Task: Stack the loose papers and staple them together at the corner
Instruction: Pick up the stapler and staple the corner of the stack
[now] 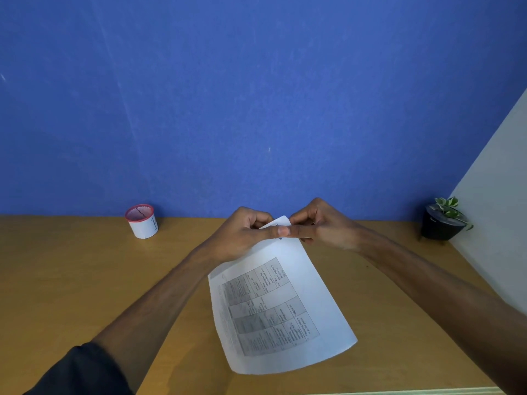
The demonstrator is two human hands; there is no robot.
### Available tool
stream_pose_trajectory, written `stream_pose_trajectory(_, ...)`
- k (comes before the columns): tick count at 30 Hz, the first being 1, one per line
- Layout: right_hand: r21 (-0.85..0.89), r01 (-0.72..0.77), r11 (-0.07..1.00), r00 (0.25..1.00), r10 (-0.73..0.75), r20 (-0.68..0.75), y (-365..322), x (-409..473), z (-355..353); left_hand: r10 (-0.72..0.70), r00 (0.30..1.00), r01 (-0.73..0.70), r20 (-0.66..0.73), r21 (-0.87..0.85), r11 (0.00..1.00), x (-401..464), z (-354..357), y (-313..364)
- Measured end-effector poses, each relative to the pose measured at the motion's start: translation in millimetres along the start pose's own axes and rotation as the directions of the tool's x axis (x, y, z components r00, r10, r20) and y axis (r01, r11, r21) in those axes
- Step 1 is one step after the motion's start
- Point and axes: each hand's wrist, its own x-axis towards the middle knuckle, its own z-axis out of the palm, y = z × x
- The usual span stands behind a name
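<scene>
Both forearms reach forward over the wooden desk and meet at the far corner of the printed papers, which hang lifted above the desk, tilted down toward the person, with a table of text on the upper face. The left hand comes in from the papers' left side, its fingers curled closed and its thumb laid flat across the top of the corner, pinching it. The right hand comes in from the papers' right side, fingertips bunched together against the same corner, touching the left thumb; whether it grips the sheets or something small at the corner cannot be told. Well to the left of the papers stands a white cup with a red rim, against the blue wall. Well to the right of the papers sits a small potted plant in a black pot.
</scene>
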Motion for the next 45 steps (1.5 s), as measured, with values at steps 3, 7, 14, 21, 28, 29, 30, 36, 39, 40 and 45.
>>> stream_pose_trajectory(3, 0.013, -0.004, 1.0, 1.0, 0.004, 0.009, -0.3, 0.8, -0.8, -0.006, 1.0, 0.006, -0.006, -0.022, 1.0, -1.1, 0.9, 1.5)
stream_pose_trajectory(7, 0.038, 0.003, 0.999, 1.0, -0.003, 0.013, -0.8, 2.1, -3.1, -0.036, 0.999, 0.037, 0.037, -0.02, 0.999, -3.5, -1.3, 7.1)
stream_pose_trajectory(14, 0.057, -0.009, 0.998, 1.0, 0.01, -0.019, -1.9, 1.8, -7.8, -0.154, 0.97, 0.146, 0.185, 0.059, 0.988, -12.7, -20.5, 2.3)
stream_pose_trajectory(21, 0.142, -0.089, 0.986, 0.996, 0.09, 0.003, -4.5, -0.7, -8.1, -0.149, 0.977, 0.146, 0.153, 0.027, 0.989, -12.2, -20.4, 0.9)
stream_pose_trajectory(28, 0.509, -0.167, 0.844, 0.982, 0.187, 0.013, 3.1, -1.1, -2.5, -0.185, 0.976, 0.188, 0.116, -0.012, 0.982, -14.5, -21.5, 3.8)
stream_pose_trajectory(29, 0.574, -0.171, 0.801, 0.981, 0.195, 0.02, 5.7, -2.2, -1.0, -0.187, 0.976, 0.19, 0.108, -0.011, 0.982, -15.0, -22.4, 3.7)
stream_pose_trajectory(30, 0.601, -0.173, 0.78, 0.978, 0.21, 0.008, 8.2, -3.4, 0.1, -0.189, 0.977, 0.19, 0.099, -0.007, 0.982, -15.4, -23.5, 3.9)
stream_pose_trajectory(36, 0.421, -0.145, 0.895, 0.949, 0.247, -0.198, 18.8, -13.9, 14.3, -0.18, 0.982, 0.182, 0.064, -0.028, 0.983, -17.6, -25.6, 3.5)
stream_pose_trajectory(39, 0.389, -0.094, 0.916, 0.939, 0.212, -0.273, 10.1, -18.7, 23.1, -0.171, 0.983, 0.174, 0.064, -0.036, 0.984, -18.8, -25.6, 5.0)
stream_pose_trajectory(40, 0.394, -0.083, 0.916, 0.937, 0.207, -0.283, 7.1, -20.3, 25.3, -0.167, 0.984, 0.17, 0.067, -0.042, 0.984, -19.2, -25.9, 5.7)
stream_pose_trajectory(45, 0.442, -0.093, 0.892, 0.927, 0.24, -0.289, 0.5, -23.7, 28.0, -0.15, 0.983, 0.159, 0.102, -0.085, 0.984, -18.9, -26.2, 11.6)
